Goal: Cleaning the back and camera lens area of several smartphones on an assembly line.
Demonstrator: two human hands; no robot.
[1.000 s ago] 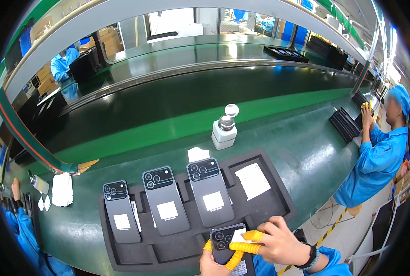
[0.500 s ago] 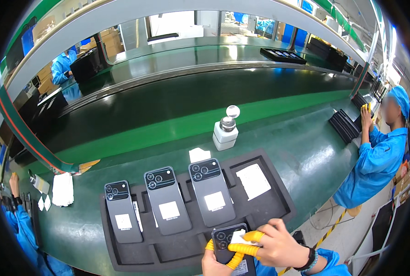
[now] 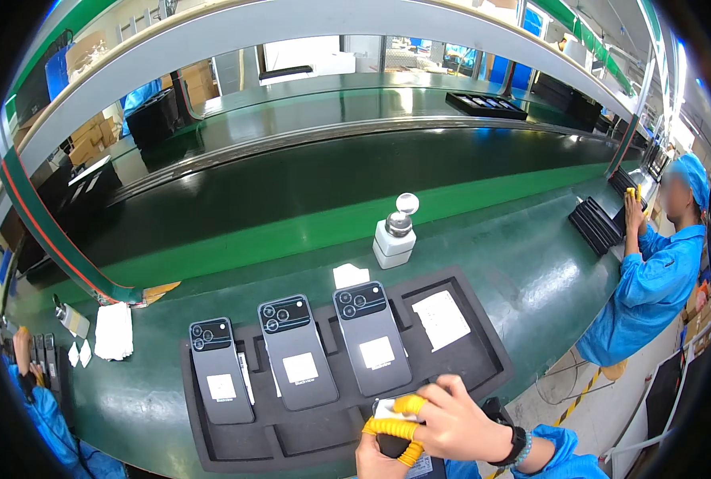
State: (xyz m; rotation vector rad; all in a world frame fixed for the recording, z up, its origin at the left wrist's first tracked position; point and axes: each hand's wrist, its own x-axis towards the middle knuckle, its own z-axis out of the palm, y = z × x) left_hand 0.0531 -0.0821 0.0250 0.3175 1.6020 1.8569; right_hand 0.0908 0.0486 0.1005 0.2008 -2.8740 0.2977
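Note:
At the near edge, my left hand [image 3: 374, 463] is closed around the side of a dark smartphone [image 3: 391, 445], held with its back facing up. My right hand [image 3: 463, 425] pinches a small white cloth [image 3: 385, 409] and presses it on the phone's camera end, which is now mostly covered. Yellow ribbed finger covers are on fingers of both hands. Just beyond them lies a black foam tray [image 3: 316, 437] holding three grey phones: a left one [image 3: 220, 363], a middle one [image 3: 296, 343] and a right one [image 3: 369, 331]. Each has a white square sticker on its back.
A white paper [image 3: 440, 321] lies in the tray's right compartment. Behind the tray stand a white pump bottle [image 3: 394, 241] and a folded white cloth [image 3: 351, 276]. Stacked white cloths [image 3: 114, 331] and another bottle [image 3: 71, 318] sit left. A co-worker [image 3: 651, 271] handles black trays [image 3: 595, 225] at right.
My right hand has moved slightly left and the cloth now covers the camera lenses seen before. The view has shifted a little. The left co-worker's hand has lowered.

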